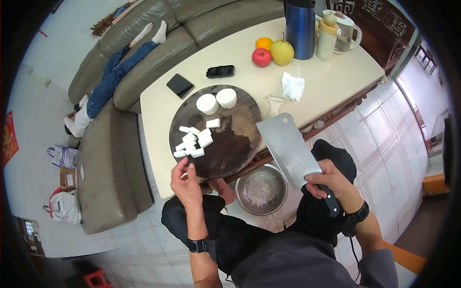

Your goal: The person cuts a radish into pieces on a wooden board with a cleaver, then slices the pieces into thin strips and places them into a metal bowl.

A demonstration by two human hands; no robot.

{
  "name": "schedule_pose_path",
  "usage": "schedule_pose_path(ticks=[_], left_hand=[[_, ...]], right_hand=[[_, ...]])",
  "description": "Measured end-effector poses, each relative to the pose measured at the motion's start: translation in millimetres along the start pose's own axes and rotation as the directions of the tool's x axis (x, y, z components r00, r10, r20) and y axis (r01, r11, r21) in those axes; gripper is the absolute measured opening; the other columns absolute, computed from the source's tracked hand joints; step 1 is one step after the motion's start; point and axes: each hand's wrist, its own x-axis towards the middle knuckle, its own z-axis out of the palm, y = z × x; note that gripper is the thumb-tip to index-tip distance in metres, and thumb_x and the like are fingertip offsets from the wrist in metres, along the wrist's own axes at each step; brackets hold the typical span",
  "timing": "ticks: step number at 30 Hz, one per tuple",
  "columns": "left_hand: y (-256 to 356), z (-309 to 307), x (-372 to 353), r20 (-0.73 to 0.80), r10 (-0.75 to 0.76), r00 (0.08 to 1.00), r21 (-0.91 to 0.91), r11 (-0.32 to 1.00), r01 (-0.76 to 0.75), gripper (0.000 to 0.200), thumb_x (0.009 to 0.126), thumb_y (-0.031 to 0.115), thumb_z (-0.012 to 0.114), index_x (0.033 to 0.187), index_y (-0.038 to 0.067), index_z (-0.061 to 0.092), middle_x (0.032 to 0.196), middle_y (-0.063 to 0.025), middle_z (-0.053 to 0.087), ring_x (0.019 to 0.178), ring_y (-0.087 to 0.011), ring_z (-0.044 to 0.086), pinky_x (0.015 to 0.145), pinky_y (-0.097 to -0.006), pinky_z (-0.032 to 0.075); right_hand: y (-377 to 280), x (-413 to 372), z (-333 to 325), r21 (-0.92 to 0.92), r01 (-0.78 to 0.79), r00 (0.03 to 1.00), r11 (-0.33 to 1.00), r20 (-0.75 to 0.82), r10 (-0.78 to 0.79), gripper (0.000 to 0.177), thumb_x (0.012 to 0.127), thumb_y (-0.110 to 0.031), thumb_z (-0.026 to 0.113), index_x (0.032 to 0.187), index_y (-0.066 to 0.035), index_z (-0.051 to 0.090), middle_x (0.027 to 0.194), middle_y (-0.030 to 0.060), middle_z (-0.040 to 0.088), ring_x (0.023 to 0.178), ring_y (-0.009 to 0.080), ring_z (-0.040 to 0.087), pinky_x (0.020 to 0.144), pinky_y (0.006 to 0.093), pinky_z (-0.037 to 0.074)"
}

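Note:
My right hand (331,180) grips a wide cleaver (289,146) near the base of its blade, held up at the table's front edge. My left hand (187,185) is at the near left rim of a dark round cutting board (235,153), its fingers partly curled and apart, with nothing seen in them. Several white cut pieces (190,140) lie on the board's left side, just beyond my left fingertips. Two thick white rounds (207,103) stand side by side at the board's far edge.
A metal bowl (261,189) with whitish contents sits on the floor below the board. On the table (336,81) are a peeler (275,103), a tissue (292,87), a phone (180,86), fruit (282,52) and a blue flask (300,31). A person (108,86) lies on the sofa.

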Motion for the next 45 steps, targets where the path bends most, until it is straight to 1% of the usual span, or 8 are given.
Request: schedule_pose_path(ticks=[6,9,14,20,23,35,41,45], left_hand=[[-4,-22,54,0.25,0.32,0.914,0.494,0.769,-0.405,0.036,0.077,-0.002,0.062,0.112,0.0,0.059,0.111,-0.0168,0.059,0.094,-0.0295,0.058,0.081,-0.0358,0.047],[-4,-19,68,0.319,0.251,0.914,0.56,0.728,-0.396,0.037,0.079,0.0,0.061,0.115,0.0,0.059,0.12,-0.0185,0.057,0.111,-0.0343,0.052,0.096,-0.0404,0.042],[-7,-2,91,0.342,0.187,0.921,0.434,0.838,-0.331,0.036,0.08,-0.001,0.058,0.116,0.002,0.059,0.12,-0.0192,0.056,0.112,-0.0362,0.051,0.096,-0.0411,0.042],[1,30,108,0.51,0.41,0.756,0.362,0.695,-0.621,0.04,0.079,-0.003,0.054,0.116,0.009,0.063,0.124,-0.0165,0.055,0.114,-0.0338,0.05,0.097,-0.0422,0.04],[15,37,108,0.666,0.268,0.696,0.43,0.624,-0.653,0.04,0.076,-0.003,0.053,0.112,0.007,0.064,0.124,-0.0148,0.056,0.114,-0.0347,0.05,0.097,-0.0429,0.039],[-11,62,133,0.632,0.373,0.679,0.423,0.568,-0.706,0.011,0.081,0.012,0.056,0.088,0.011,0.064,0.086,-0.0086,0.062,0.084,-0.0302,0.059,0.074,-0.0435,0.041],[-25,67,145,0.65,0.418,0.635,0.41,0.511,-0.756,0.015,0.071,0.002,0.05,0.08,-0.001,0.063,0.078,-0.0216,0.059,0.078,-0.0418,0.056,0.068,-0.048,0.045],[14,60,127,0.597,0.437,0.673,0.382,0.584,-0.717,0.021,0.09,0.008,0.052,0.092,-0.009,0.064,0.084,-0.0246,0.064,0.075,-0.0402,0.06,0.074,-0.0431,0.049]], right_hand=[[3,8,0,0.006,-0.023,1.0,1.0,-0.006,0.023,0.017,0.085,-0.009,0.06,0.074,0.004,0.06,0.058,0.0085,0.057,0.038,0.0086,0.047,0.038,0.0215,0.037],[0,10,2,-0.006,-0.031,0.999,0.999,0.012,0.031,0.016,0.086,-0.008,0.059,0.075,0.004,0.06,0.059,0.0084,0.058,0.039,0.0088,0.047,0.038,0.0216,0.037],[2,13,4,-0.014,-0.043,0.999,0.999,0.017,0.043,0.016,0.087,-0.007,0.058,0.075,0.003,0.06,0.061,0.0082,0.058,0.041,0.0089,0.048,0.039,0.0221,0.037],[2,16,8,-0.067,-0.082,0.996,0.994,0.036,0.085,0.016,0.088,-0.008,0.059,0.076,0.003,0.061,0.062,0.0074,0.059,0.044,0.0085,0.049,0.04,0.0217,0.037],[3,15,7,-0.083,-0.092,0.995,0.992,0.025,0.095,0.016,0.088,-0.008,0.059,0.077,0.003,0.061,0.063,0.0072,0.06,0.044,0.0083,0.049,0.04,0.0218,0.036],[25,16,-4,-0.183,0.038,0.996,0.982,0.09,-0.022,0.026,0.09,-0.015,0.059,0.069,0.0,0.059,0.057,0.0024,0.055,0.045,0.0066,0.049,0.041,0.0223,0.037],[46,22,-4,-0.131,0.075,0.996,0.989,0.057,-0.068,0.022,0.086,-0.012,0.059,0.067,0.0,0.059,0.055,0.0032,0.055,0.043,0.0081,0.049,0.04,0.024,0.036],[60,25,-7,-0.113,0.103,0.995,0.988,0.02,-0.101,0.019,0.083,-0.013,0.06,0.071,0.001,0.06,0.057,0.0047,0.057,0.042,0.008,0.05,0.039,0.0232,0.037]])
